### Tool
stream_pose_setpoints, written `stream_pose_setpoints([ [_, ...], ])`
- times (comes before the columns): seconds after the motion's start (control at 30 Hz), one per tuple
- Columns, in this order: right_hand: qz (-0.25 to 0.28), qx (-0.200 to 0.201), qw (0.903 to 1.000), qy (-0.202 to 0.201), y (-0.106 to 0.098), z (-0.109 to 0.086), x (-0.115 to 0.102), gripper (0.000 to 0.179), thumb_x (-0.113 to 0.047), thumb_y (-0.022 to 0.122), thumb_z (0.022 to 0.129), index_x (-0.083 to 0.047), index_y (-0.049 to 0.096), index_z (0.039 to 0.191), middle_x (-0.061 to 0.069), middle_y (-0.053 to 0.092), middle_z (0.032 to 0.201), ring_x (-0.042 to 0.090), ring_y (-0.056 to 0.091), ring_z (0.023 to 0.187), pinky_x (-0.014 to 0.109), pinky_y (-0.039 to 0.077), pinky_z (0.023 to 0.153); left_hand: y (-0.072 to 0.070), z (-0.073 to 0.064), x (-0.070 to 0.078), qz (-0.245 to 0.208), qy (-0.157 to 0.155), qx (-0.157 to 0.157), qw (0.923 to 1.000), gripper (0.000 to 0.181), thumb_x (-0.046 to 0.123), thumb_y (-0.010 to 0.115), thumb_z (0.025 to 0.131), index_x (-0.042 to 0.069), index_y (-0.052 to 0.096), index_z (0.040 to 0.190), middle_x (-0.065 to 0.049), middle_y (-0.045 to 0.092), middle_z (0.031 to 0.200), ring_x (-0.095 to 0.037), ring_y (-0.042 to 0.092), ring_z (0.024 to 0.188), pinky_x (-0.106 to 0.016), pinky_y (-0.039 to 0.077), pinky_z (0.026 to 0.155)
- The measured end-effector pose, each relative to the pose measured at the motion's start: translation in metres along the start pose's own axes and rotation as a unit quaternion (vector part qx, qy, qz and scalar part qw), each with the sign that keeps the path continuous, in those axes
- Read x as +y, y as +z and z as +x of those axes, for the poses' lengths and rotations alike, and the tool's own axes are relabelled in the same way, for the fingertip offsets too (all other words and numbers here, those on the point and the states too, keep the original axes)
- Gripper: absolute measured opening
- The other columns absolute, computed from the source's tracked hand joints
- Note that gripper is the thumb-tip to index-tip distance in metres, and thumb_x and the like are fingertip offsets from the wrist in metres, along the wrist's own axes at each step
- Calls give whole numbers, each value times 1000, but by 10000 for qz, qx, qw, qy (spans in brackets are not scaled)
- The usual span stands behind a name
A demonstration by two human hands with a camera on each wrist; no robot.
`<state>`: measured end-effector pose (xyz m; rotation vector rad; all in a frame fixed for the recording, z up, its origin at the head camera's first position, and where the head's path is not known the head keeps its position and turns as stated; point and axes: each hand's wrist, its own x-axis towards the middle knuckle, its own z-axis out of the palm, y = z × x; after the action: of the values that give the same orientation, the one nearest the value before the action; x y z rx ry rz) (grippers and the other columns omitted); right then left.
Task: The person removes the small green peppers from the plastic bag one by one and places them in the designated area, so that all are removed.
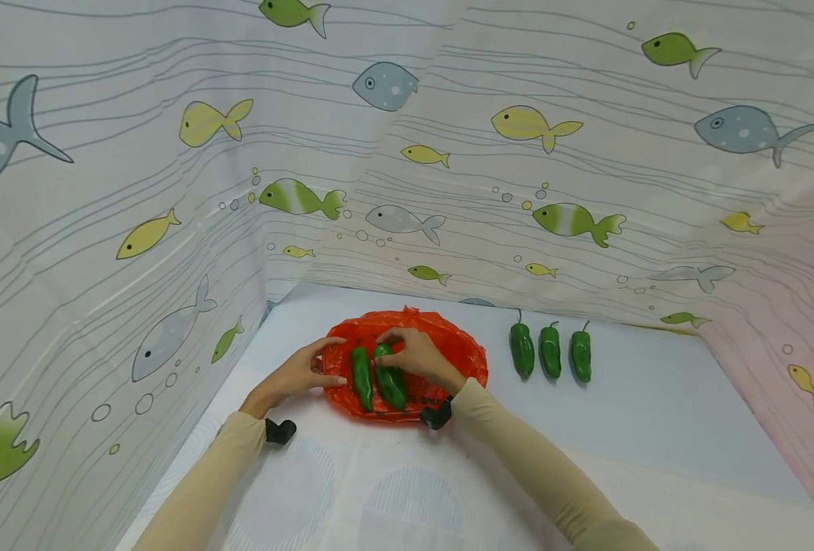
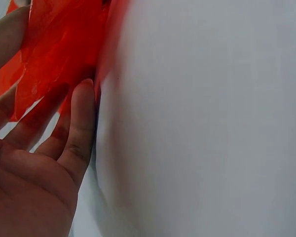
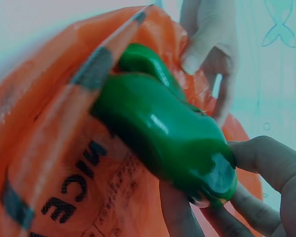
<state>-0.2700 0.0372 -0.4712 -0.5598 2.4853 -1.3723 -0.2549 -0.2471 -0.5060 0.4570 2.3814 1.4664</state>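
Note:
A red plastic bag (image 1: pixel 451 337) lies spread in an oval on the table, with dark print showing in the right wrist view. Over its left edge, my left hand (image 1: pixel 304 370) holds the plastic, thumb on the inner side and fingers behind it, as the left wrist view shows. My right hand (image 1: pixel 414 356) pinches the upper end of a glossy green pepper (image 1: pixel 390 386) inside the bag. The right wrist view shows that pepper (image 3: pixel 163 128) between thumb and fingers. Another green pepper (image 1: pixel 362 379) lies just left of it in the bag.
To the right of the bag, three green peppers (image 1: pixel 550 352) lie in a row on the white table (image 1: pixel 655 413). Fish-patterned sheeting (image 1: pixel 462 191) rises behind and at both sides. A black wrist mount (image 1: pixel 437 415) overlaps the bag's front edge.

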Motion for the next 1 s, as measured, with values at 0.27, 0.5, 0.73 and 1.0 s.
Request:
stream_pose_setpoints([
  [0.27, 84, -9, 10000, 17, -8, -10, -7, 39, -30, 83, 89, -15, 72, 122, 1, 65, 122, 33, 56, 121, 34, 56, 80, -2, -2, -3, 157, -69, 68, 9998, 78, 28, 84, 88, 20, 44, 153, -13, 56, 138, -30, 57, 109, -38, 49, 90],
  [0.5, 122, -125, 9998, 49, -13, -16, -7, 37, -31, 85, 87, -18, 72, 120, -1, 66, 121, 28, 60, 113, 36, 58, 78, -3, 1, -3, 204, -102, 90, 9997, 79, 29, 86, 86, 20, 45, 154, -13, 53, 144, -31, 55, 112, -41, 48, 92],
  [0.73, 279, -170, 9994, 72, -17, -28, -12, 35, -31, 85, 87, -23, 73, 118, -2, 66, 121, 22, 63, 102, 42, 60, 77, -2, 1, -2, 172, -129, 63, 9998, 80, 30, 86, 86, 20, 44, 154, -13, 49, 150, -31, 55, 121, -49, 47, 102],
  [1.0, 547, -81, 9985, 15, -29, -32, -15, 37, -28, 85, 87, -24, 71, 122, -1, 65, 126, 21, 68, 92, 42, 60, 76, -2, 3, -2, 236, -170, 93, 9995, 79, 32, 85, 86, 22, 45, 154, -12, 48, 151, -31, 55, 119, -47, 49, 100],
])
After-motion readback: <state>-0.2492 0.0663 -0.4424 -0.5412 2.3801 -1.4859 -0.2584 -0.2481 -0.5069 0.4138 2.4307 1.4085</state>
